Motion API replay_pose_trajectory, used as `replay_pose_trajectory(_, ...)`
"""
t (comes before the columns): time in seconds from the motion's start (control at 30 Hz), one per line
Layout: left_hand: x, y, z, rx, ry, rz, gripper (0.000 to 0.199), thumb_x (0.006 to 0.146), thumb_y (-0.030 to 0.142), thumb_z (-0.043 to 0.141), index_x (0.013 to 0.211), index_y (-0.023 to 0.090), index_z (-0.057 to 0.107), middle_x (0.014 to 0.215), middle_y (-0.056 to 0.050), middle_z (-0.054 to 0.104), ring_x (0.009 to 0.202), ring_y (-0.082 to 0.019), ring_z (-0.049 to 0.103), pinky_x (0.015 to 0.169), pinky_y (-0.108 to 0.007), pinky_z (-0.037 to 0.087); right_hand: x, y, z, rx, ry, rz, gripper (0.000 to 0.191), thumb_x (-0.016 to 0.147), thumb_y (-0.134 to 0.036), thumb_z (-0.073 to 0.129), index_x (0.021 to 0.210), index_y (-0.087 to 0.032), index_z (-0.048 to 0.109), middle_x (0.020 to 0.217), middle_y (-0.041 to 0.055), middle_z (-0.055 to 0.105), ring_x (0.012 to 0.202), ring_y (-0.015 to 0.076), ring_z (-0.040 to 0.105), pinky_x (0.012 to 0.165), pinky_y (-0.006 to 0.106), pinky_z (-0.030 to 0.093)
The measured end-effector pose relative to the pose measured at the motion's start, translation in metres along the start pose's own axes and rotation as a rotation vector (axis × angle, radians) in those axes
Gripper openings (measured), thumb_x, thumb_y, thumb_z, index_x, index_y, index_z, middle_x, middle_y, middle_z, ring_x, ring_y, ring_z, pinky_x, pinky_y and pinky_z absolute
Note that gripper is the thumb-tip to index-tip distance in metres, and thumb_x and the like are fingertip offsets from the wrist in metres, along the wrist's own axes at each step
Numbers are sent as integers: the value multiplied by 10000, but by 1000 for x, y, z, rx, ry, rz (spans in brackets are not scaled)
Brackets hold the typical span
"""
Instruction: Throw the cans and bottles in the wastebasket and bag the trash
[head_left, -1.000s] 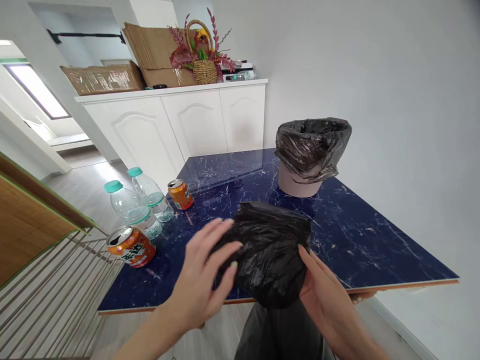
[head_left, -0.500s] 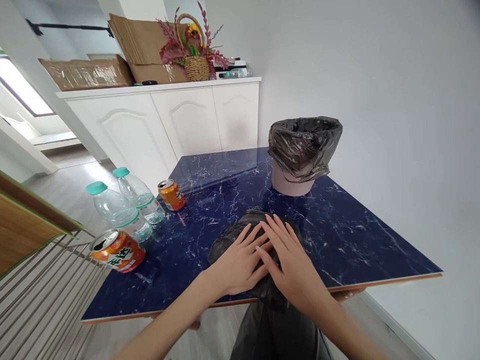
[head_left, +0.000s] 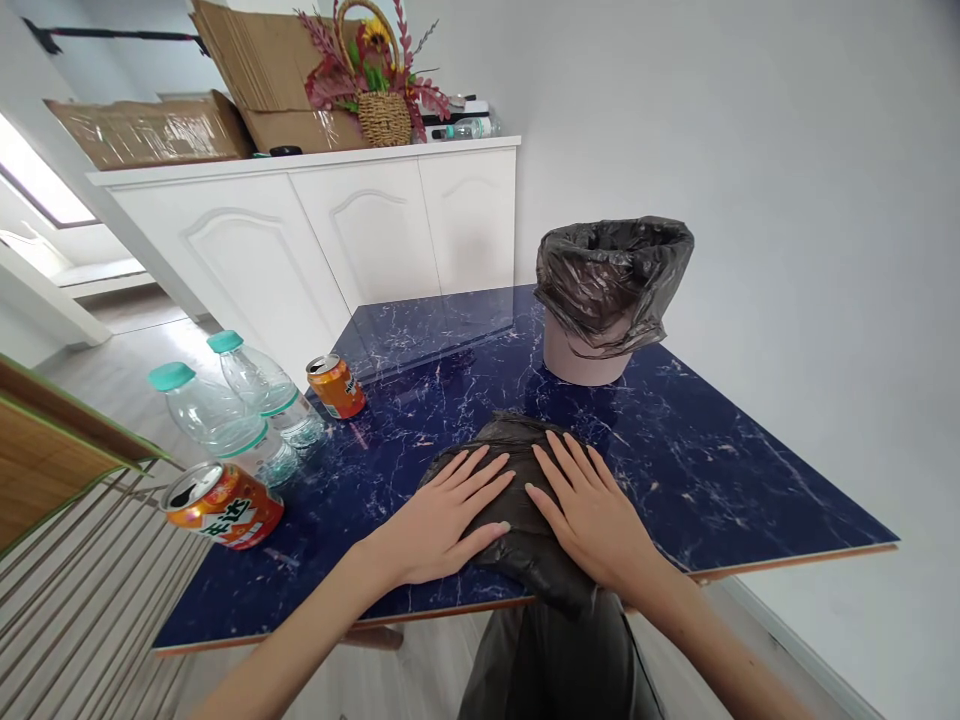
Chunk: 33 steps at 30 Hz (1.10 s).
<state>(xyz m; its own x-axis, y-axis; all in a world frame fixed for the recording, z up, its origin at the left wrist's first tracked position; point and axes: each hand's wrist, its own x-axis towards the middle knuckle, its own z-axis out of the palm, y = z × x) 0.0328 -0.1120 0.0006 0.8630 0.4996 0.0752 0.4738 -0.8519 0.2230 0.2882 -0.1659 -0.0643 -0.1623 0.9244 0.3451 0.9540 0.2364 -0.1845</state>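
Note:
A black plastic bag lies spread at the front edge of the dark blue marbled table, part of it hanging over the edge. My left hand rests flat on the left side of the bag, fingers stretched out. On its right side lies my right hand, palm down with the fingers apart. Between my two thumbs a strip of the bag shows. Behind it stands a pinkish bin, lined with a black bag folded over its rim.
At the table's left stand two clear bottles with teal caps, a nearer orange can and a farther orange can. A white cabinet at the back carries cardboard boxes and a flower basket. A metal rack is left.
My hands, close together with fingertips overlapping before, have moved apart across the black bag, the left one leftward. More of the bag shows between them. The view has shifted slightly.

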Motion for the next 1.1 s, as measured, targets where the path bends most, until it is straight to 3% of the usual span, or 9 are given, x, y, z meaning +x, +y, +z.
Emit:
replay_pose_trajectory(0.17, -8, -1, 1, -20, 68, -21, 636, 1132, 467, 461, 1723, 347, 262, 1775, -20, 306, 1660, -274, 225, 1368, -548, 249, -6, -5, -24, 115, 60, -48, 609, 1153, -462, 347, 1668, -143, 417, 1787, 147, 266, 1666, 357, 218, 1317, 680, 278)
replay_pose_trajectory(0.27, -9, 2, -1, -47, 116, -12, 558, 1134, 419, 471, 1670, 294, 385, 1732, -51, 422, 1646, -259, 300, 1358, -535, 297, -22, -11, -53, 190, 43, -307, 628, 1129, -451, 471, 1681, -167, 373, 1789, 104, 282, 1675, 298, 204, 1349, 606, 273)
replay_pose_trajectory(0.37, -11, 5, -6, -83, 142, 26, 462, 1132, 361, 472, 1585, 270, 487, 1668, -59, 528, 1615, -241, 382, 1353, -523, 318, -40, -13, -69, 142, -14, -482, 693, 1079, -436, 591, 1678, -158, 379, 1765, 93, 345, 1670, 313, 219, 1354, 602, 274)
replay_pose_trajectory(0.6, -16, 9, -14, -170, 110, 81, 605, 1011, 464, 663, 1552, 241, 509, 1624, -121, 569, 1546, -317, 488, 1301, -545, 394, -63, -3, -51, 74, -67, -491, 736, 1005, -294, 670, 1674, -154, 398, 1765, 114, 336, 1645, 369, 280, 1327, 660, 302)
replay_pose_trajectory(0.67, -17, 10, -14, -175, 100, 69, 674, 964, 497, 719, 1554, 246, 509, 1626, -131, 564, 1538, -340, 495, 1293, -560, 397, -64, -1, -45, 84, -54, -482, 716, 979, -169, 628, 1665, -164, 420, 1755, 103, 362, 1636, 356, 310, 1336, 652, 291)
replay_pose_trajectory(0.77, -18, 10, -14, -183, 85, 72, 832, 879, 593, 799, 1569, 245, 492, 1632, -148, 552, 1533, -372, 495, 1287, -580, 392, -65, 3, -44, 179, -51, -453, 731, 931, -6, 483, 1637, -196, 470, 1720, 57, 438, 1618, 290, 365, 1354, 602, 279)
replay_pose_trajectory(0.87, -21, 8, -15, -190, 84, 81, 918, 824, 621, 852, 1577, 243, 488, 1621, -156, 565, 1518, -375, 511, 1279, -570, 396, -70, 7, -57, 375, -136, -360, 663, 996, -42, 403, 1616, -253, 510, 1666, 21, 523, 1589, 243, 423, 1320, 522, 380)
replay_pose_trajectory(1.03, -23, 4, -20, -303, 117, 87, 428, 992, 152, 587, 1395, 274, 668, 1422, -68, 738, 1385, -260, 646, 1196, -449, 471, -82, 23, -82, 645, -236, 52, 476, 1124, -404, 393, 1520, -309, 639, 1420, 74, 743, 1304, 309, 715, 1032, 457, 647)
replay_pose_trajectory(1.1, -19, 8, -22, -365, 143, 5, 345, 995, 124, 530, 1240, 248, 740, 1229, -55, 810, 1183, -235, 742, 1052, -382, 545, -79, 32, -84, 696, -198, 219, 515, 1108, -528, 405, 1426, -268, 716, 1250, 99, 808, 1140, 335, 779, 931, 458, 678)
